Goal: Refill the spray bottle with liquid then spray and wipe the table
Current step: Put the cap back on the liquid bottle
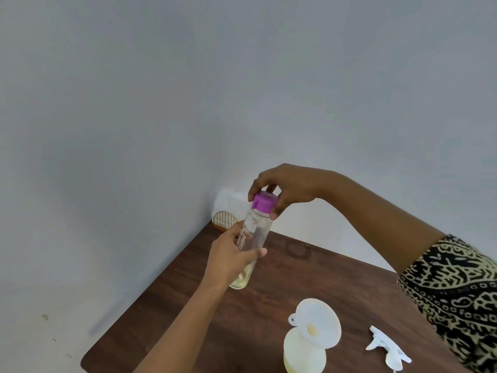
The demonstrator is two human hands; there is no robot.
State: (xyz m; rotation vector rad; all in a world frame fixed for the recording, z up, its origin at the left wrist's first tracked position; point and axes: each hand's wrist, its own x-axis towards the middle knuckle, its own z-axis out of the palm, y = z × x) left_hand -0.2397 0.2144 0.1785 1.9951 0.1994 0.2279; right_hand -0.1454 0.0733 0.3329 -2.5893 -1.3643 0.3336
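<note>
My left hand point(231, 257) grips the middle of a clear plastic bottle point(255, 227) held above the dark wooden table point(269, 297). A little yellowish liquid shows at the bottle's base. My right hand point(282, 189) pinches its purple cap point(265, 202) from above. Near the front of the table stands the pale yellow spray bottle point(304, 351) with a white funnel point(318, 321) set in its neck. The white spray trigger head point(387, 348) lies on the table to its right.
A small gold wire holder point(224, 219) with white paper behind it stands at the table's far corner, against the grey wall. A faint ring mark point(298, 250) shows on the wood. The table's left edge drops to a pale floor.
</note>
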